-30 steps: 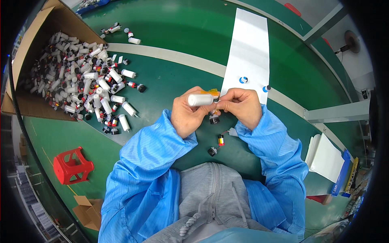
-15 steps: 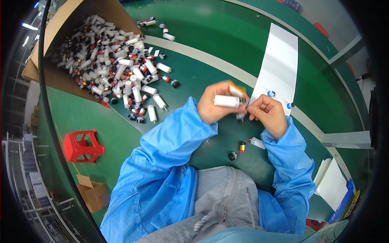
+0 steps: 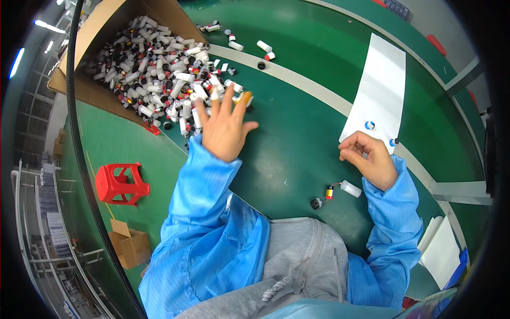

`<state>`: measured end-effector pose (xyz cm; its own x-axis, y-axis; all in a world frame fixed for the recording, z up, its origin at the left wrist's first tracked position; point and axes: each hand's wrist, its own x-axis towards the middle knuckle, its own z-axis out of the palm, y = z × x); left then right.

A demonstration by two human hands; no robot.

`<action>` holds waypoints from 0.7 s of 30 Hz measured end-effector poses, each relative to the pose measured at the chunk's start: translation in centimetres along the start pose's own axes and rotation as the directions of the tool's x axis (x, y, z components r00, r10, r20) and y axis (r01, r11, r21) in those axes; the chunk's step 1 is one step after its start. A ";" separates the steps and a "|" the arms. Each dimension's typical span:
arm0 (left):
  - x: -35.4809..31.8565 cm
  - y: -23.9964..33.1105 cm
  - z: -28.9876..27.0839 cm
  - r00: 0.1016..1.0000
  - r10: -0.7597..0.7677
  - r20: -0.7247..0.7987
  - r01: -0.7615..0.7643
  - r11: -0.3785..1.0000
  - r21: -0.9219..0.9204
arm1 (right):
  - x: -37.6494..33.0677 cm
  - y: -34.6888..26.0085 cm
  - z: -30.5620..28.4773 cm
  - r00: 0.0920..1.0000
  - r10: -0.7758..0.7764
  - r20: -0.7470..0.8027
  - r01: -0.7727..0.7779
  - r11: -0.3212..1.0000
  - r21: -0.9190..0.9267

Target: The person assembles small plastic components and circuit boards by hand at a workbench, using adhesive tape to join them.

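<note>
My left hand is open, fingers spread, over the near edge of a heap of white plastic cylinders and small black, red and yellow parts spilling from a cardboard box. A yellow covering sits on one of its fingertips. My right hand is curled, thumb and fingers together, at the lower edge of a white paper strip; anything between the fingertips cannot be made out. Below it lies a white cylinder wired to a red-and-yellow cell, with a black round part beside them.
Two small blue-and-black parts, one on the strip and one at its edge, sit near my right hand. A loose white cylinder lies on the far green surface. A red stool stands on the floor at left. White sheets lie at right.
My left hand has let go of the white cylinder it held and moved left to the heap, fingers now spread. A white cylinder, red piece and black part now lie on the far surface.
</note>
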<state>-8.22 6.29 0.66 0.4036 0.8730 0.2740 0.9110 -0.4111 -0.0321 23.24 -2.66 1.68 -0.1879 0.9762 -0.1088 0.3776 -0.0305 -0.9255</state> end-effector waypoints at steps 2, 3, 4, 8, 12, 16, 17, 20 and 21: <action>-2.3 -0.9 -0.2 0.985 -0.172 0.000 0.172 0.981 0.088 | 0.0 -0.1 0.6 1.000 -0.008 0.020 0.009 0.999 -0.034; -3.4 -1.7 -0.1 0.963 -0.270 -0.014 0.270 0.958 0.102 | 0.0 -0.4 0.9 0.999 -0.013 0.039 0.016 0.997 -0.076; -4.3 -2.6 -0.2 0.943 -0.331 -0.006 0.331 0.942 0.062 | 0.1 -0.8 0.8 0.996 0.045 0.072 -0.039 0.996 -0.082; -7.1 -7.1 1.1 0.926 -0.349 -0.142 0.334 0.935 -0.122 | 1.2 -2.1 1.3 0.988 -0.043 0.148 0.058 0.993 -0.099; -8.4 -10.1 4.3 0.917 -0.379 -0.127 0.323 0.890 -0.323 | 5.4 -6.3 3.9 0.943 -0.183 0.278 0.260 0.926 -0.272; -7.7 -8.7 2.9 0.907 -0.389 -0.161 0.311 0.877 -0.366 | 13.1 -7.5 8.3 0.878 -0.346 0.332 0.440 0.857 -0.270; -7.6 -8.7 3.0 0.904 -0.389 -0.180 0.300 0.874 -0.381 | 15.3 -8.0 9.8 0.879 -0.351 0.323 0.439 0.859 -0.262; -6.8 -9.2 4.1 0.891 -0.409 -0.197 0.314 0.868 -0.384 | 22.9 -7.6 13.7 0.858 -0.466 0.217 0.509 0.827 -0.239; -6.6 -9.4 3.9 0.888 -0.426 -0.171 0.358 0.876 -0.323 | 25.1 -8.1 14.9 0.867 -0.463 0.181 0.496 0.835 -0.238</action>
<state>-19.08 5.43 -4.59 -0.0444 0.9057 0.4216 0.9154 -0.1321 0.3802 2.00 18.84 1.10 -0.5022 0.8219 0.2688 0.4379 0.5097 -0.7406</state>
